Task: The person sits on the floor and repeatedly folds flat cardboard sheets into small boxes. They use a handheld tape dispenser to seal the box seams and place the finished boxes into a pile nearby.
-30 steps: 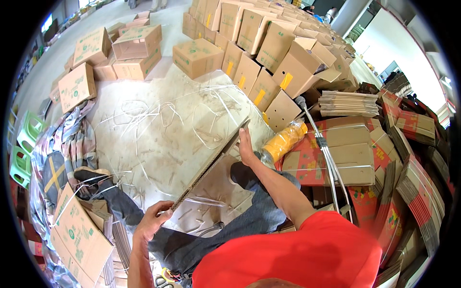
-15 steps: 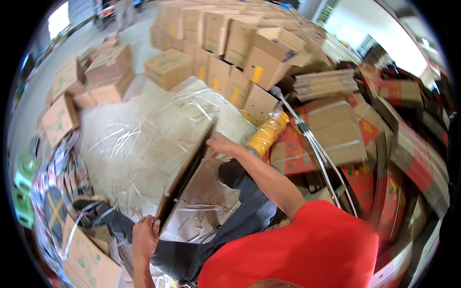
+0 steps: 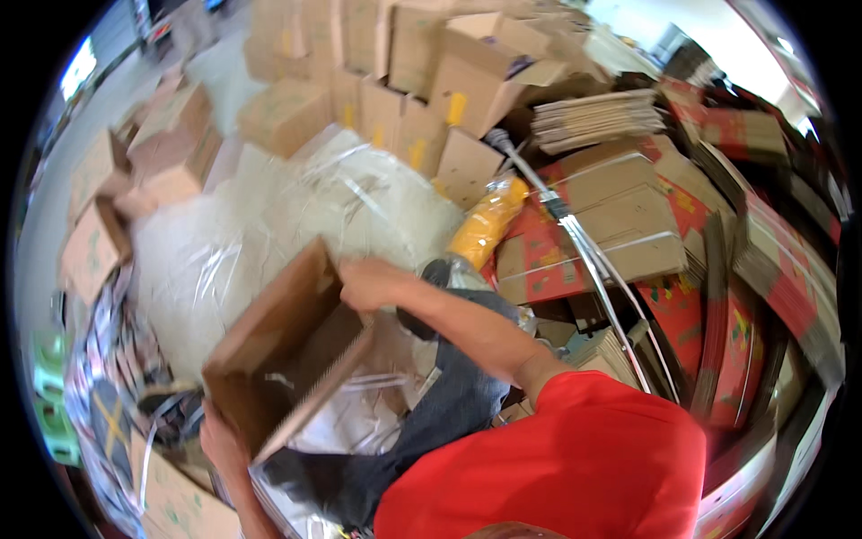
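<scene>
Open carton [image 3: 269, 337]: squared but tilted, mouth toward the wearer, held in front of the legs [image 3: 462, 368]. Right hand [image 3: 370, 283] closes on its far-right edge; left hand [image 3: 221, 436] holds its near-left edge, finger detail blurred. White strips [image 3: 377, 382] lie just right of the carton, toward the wearer. Further right of it: film-wrapped yellow roll [image 3: 489, 220], metal poles [image 3: 584, 260], strapped flat cartons [image 3: 602, 220]. Standing boxes [image 3: 395, 117] beyond it.

Risks (judgement): walls may fold flat again if either hand lets go, as no closed flaps appear to brace them; uneven pull could skew the corners; loose strips could snag a shoe or carton edge.
</scene>
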`<action>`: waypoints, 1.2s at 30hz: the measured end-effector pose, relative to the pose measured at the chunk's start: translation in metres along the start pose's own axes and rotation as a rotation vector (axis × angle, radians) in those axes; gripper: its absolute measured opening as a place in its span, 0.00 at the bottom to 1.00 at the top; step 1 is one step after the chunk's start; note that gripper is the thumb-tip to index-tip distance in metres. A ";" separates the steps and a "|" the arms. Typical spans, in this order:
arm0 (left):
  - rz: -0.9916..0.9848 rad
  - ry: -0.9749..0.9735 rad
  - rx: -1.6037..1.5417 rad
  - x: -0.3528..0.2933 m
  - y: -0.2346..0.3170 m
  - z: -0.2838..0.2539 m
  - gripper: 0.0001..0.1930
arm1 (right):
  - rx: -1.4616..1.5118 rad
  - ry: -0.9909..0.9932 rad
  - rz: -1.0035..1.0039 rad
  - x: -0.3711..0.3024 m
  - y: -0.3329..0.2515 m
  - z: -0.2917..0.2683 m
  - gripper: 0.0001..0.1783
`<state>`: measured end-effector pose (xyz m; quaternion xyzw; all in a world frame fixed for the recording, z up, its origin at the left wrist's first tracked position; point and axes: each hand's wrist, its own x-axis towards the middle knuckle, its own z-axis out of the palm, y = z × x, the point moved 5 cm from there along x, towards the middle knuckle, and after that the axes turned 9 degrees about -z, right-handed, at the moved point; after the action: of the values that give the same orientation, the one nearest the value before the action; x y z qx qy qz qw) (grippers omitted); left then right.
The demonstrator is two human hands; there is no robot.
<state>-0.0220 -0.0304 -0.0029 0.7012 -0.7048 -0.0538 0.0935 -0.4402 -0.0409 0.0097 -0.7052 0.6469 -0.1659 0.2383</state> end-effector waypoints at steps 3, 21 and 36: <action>0.080 0.046 0.050 0.006 0.010 0.000 0.18 | -0.078 -0.215 -0.031 0.011 -0.002 0.012 0.18; -0.084 0.017 0.021 0.007 0.051 0.030 0.10 | -0.490 -0.264 -0.196 0.035 -0.045 0.102 0.27; 0.374 -0.584 -0.304 -0.027 0.088 0.013 0.32 | 0.951 -0.296 -0.020 0.023 0.043 0.082 0.25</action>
<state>-0.1103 -0.0027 0.0010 0.4935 -0.8017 -0.3372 -0.0002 -0.4283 -0.0563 -0.0841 -0.5406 0.4518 -0.3429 0.6212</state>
